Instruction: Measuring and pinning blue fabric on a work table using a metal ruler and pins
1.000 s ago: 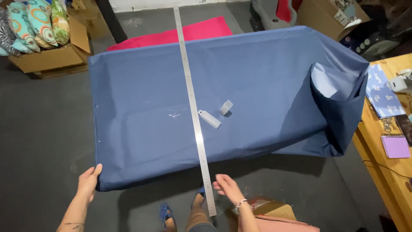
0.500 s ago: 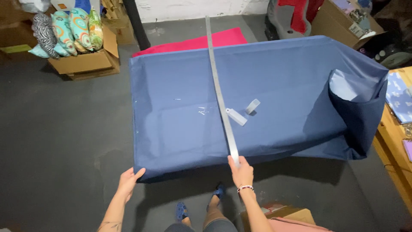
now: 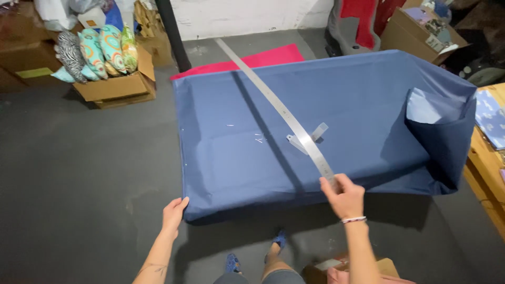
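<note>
Right hand (image 3: 344, 195) gripping metal ruler (image 3: 279, 108), left hand (image 3: 174, 211) open on blue fabric (image 3: 326, 94) corner.

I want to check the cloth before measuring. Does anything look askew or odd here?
Yes. The blue cloth is folded over at its right corner, showing a paler underside. The long metal ruler, lifted at its near end by the right hand, bends and lies diagonally.

Bare forearms, beaded wristband (image 3: 353, 220), blue shoes (image 3: 232, 261)

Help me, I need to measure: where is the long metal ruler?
In the head view, the ruler runs diagonally across the blue fabric, its near end gripped by the right hand.
</note>
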